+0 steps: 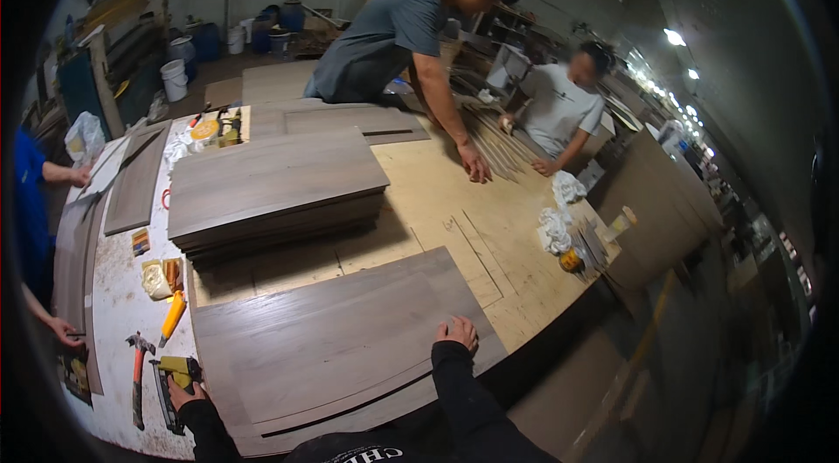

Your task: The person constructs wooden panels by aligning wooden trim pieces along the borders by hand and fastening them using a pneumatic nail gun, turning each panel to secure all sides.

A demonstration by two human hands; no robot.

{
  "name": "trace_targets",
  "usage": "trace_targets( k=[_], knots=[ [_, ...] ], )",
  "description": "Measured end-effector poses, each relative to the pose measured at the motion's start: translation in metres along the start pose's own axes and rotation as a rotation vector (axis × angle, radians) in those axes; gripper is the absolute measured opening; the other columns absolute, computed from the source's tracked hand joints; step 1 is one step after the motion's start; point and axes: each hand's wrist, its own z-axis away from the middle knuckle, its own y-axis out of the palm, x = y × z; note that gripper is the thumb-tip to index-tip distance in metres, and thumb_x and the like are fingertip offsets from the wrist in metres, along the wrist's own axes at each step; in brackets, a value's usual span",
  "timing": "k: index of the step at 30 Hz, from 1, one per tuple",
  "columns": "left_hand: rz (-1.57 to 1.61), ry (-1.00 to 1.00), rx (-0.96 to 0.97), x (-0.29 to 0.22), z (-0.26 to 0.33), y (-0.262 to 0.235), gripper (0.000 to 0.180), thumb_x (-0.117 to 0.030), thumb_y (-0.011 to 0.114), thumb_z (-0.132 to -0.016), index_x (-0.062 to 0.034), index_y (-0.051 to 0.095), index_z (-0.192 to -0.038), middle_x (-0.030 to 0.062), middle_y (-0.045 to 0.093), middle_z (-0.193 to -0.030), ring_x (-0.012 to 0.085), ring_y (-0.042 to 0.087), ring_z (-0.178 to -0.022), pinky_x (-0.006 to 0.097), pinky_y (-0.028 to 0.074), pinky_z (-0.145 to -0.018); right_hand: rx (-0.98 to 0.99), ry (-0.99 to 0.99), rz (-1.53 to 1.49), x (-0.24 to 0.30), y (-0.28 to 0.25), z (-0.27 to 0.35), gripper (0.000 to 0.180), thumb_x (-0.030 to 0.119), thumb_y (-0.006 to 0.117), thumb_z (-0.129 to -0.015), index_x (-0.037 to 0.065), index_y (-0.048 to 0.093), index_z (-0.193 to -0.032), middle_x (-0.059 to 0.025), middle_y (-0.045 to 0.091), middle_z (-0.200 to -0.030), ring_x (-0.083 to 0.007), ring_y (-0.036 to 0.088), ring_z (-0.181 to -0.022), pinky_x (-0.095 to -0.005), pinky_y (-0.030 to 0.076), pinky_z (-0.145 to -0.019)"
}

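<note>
A large grey-brown wood panel with a recessed outline lies on the table in front of me. My right hand rests on its right part, fingers bent lightly against the surface and nothing held. At the panel's left edge my left hand is closed around a nail gun with a yellow-green body and dark magazine, which lies on the white tabletop. Left of it are a hammer with an orange-red handle and a yellow utility knife.
Beyond my panel rises a stack of similar panels. A co-worker in grey reaches over thin wood strips; another in white stands opposite. At the left, a person in blue handles panels. White rags lie near the right edge.
</note>
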Motion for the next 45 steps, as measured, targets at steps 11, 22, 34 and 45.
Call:
trace_targets(
  k=[11, 22, 34, 45],
  knots=[
    [0.003, 0.044, -0.045, 0.015, 0.007, 0.012, 0.070, -0.019, 0.065, -0.066, -0.0030, 0.031, -0.124, 0.0227, 0.046, -0.112, 0.0381, 0.045, -0.101, 0.042, 0.037, -0.087, 0.041, -0.021, -0.026, -0.003, -0.009, -0.002, 0.031, 0.027, 0.059, -0.071, 0.011, 0.058, -0.098, -0.0059, 0.051, -0.109, -0.0251, 0.043, -0.107, -0.0404, 0.034, -0.090],
    [0.137, 0.005, -0.008, -0.034, 0.009, -0.040, 0.068, -0.022, 0.069, -0.060, -0.0027, 0.037, -0.117, 0.0213, 0.050, -0.099, 0.0360, 0.048, -0.092, 0.041, 0.040, -0.081, -0.069, -0.195, -0.021, -0.045, 0.044, -0.023, 0.027, 0.019, 0.062, -0.070, 0.007, 0.059, -0.094, -0.0105, 0.055, -0.101, -0.0276, 0.050, -0.097, -0.0399, 0.040, -0.084],
    [0.195, 0.095, -0.404, 0.093, -0.031, -0.015, 0.038, -0.005, 0.055, -0.065, -0.0005, 0.052, -0.102, 0.0198, 0.049, -0.089, 0.0345, 0.046, -0.086, 0.042, 0.037, -0.078, -0.041, -0.118, -0.002, -0.015, 0.025, -0.005, 0.025, 0.020, 0.058, -0.071, 0.005, 0.058, -0.091, -0.0115, 0.054, -0.102, -0.0272, 0.049, -0.099, -0.0405, 0.039, -0.084],
    [-0.302, -0.229, 0.155, 0.278, -0.139, 0.030, 0.034, -0.031, 0.066, -0.068, -0.0041, 0.053, -0.083, 0.0164, 0.056, -0.079, 0.0335, 0.056, -0.078, 0.041, 0.046, -0.066, 0.013, -0.008, 0.009, -0.002, 0.009, -0.002, 0.030, 0.019, 0.061, -0.069, 0.005, 0.055, -0.096, -0.0105, 0.052, -0.103, -0.0279, 0.046, -0.100, -0.0406, 0.038, -0.084]
  ],
)
